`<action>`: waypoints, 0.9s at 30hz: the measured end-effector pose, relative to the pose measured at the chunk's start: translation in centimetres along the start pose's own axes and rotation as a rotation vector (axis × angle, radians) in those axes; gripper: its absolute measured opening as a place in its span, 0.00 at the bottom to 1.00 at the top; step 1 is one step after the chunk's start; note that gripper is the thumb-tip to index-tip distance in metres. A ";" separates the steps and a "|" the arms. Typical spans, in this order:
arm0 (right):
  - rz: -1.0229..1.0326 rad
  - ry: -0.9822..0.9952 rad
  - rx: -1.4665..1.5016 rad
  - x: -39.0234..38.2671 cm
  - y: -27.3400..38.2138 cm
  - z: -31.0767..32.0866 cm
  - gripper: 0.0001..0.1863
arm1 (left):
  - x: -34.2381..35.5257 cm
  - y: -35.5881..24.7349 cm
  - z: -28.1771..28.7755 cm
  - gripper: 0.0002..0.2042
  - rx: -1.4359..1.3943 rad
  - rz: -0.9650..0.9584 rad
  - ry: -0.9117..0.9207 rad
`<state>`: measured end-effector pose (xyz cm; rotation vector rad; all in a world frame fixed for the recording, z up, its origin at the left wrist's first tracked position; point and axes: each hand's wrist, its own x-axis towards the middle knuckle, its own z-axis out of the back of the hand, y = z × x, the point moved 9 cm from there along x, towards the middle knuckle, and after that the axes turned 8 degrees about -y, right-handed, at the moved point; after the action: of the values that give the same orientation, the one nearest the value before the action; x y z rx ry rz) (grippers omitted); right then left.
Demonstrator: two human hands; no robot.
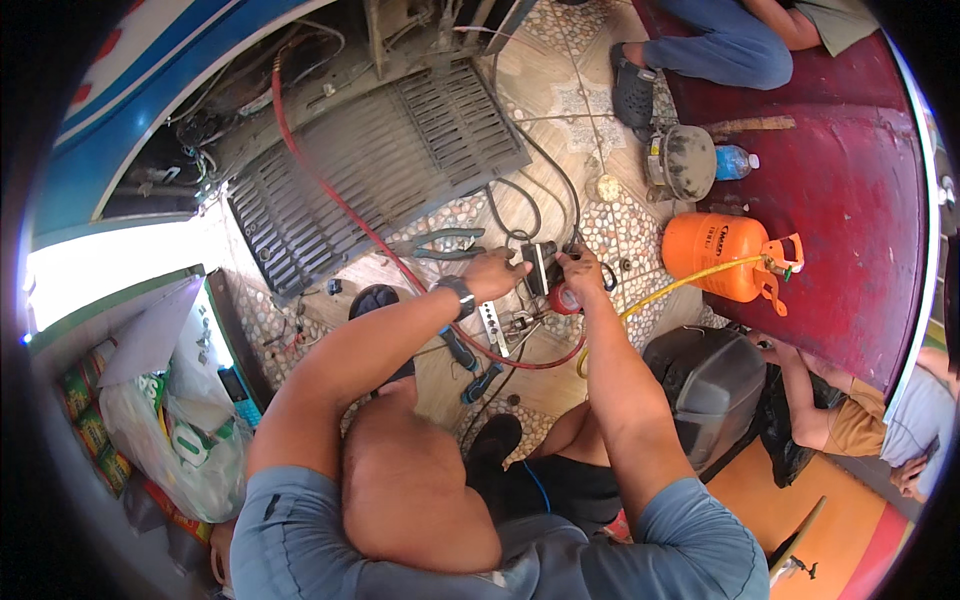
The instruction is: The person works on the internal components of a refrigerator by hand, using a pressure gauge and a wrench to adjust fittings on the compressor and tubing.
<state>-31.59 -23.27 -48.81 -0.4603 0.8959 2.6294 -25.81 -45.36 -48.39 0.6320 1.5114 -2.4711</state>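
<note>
My left hand, wearing a dark watch, has curled fingers at the left of a black-and-silver device; what they grip is unclear. My right hand is closed on the device's dark right part, above a round red piece. Below lie a silver flaring bar, a red hose and blue-and-black tools. Pliers rest above my left hand. A yellow hose runs from an orange gas cylinder at the right.
A slotted panel lies before an open machine. A dirty compressor, water bottle and black case stand right, by a red panel. One person's legs are upper right, another's arm lower right. Bags lie left.
</note>
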 end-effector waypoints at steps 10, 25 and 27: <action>0.113 0.015 0.279 -1.3 0.8 2.4 0.23 | 4.9 -0.7 -3.6 0.39 0.200 0.090 -0.137; 0.063 -0.142 0.293 -3.0 1.2 3.8 0.21 | 2.7 1.7 -6.3 0.17 -0.815 0.364 0.135; 0.065 -0.137 0.258 -3.7 2.1 3.9 0.21 | 2.7 2.2 -6.5 0.17 -0.832 0.377 0.116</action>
<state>-29.89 -23.11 -43.24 -0.1859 1.1999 2.5174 -25.74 -40.51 -53.87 0.7848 2.0159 -1.3674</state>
